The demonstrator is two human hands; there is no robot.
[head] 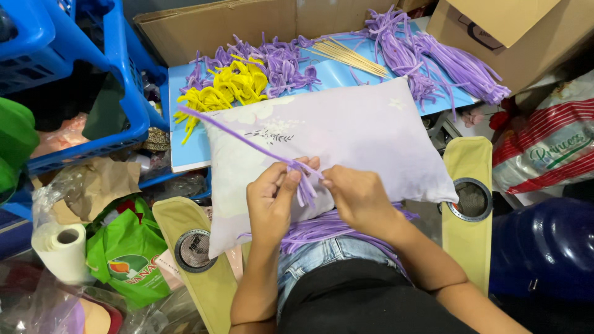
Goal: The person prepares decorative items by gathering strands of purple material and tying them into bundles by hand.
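A pale lilac pillow [352, 133] rests on my lap. Over it, my left hand [272, 201] pinches a folded purple pipe cleaner piece [303, 179], whose long free end [235, 136] runs up and left across the pillow. My right hand [356, 195] grips the same folded bundle from the right side, fingertips meeting my left thumb. More purple pipe cleaners [322, 229] lie on my lap under the pillow's near edge.
Beyond the pillow a blue board [185, 154] carries yellow pipe cleaner shapes [232, 86], purple ones [278, 62], thin wooden sticks [346, 55] and a long purple bundle [445, 68]. Blue crates [124, 93] stand left, cardboard boxes [507, 31] behind, a paper roll [62, 247] and green bag [130, 260] lower left.
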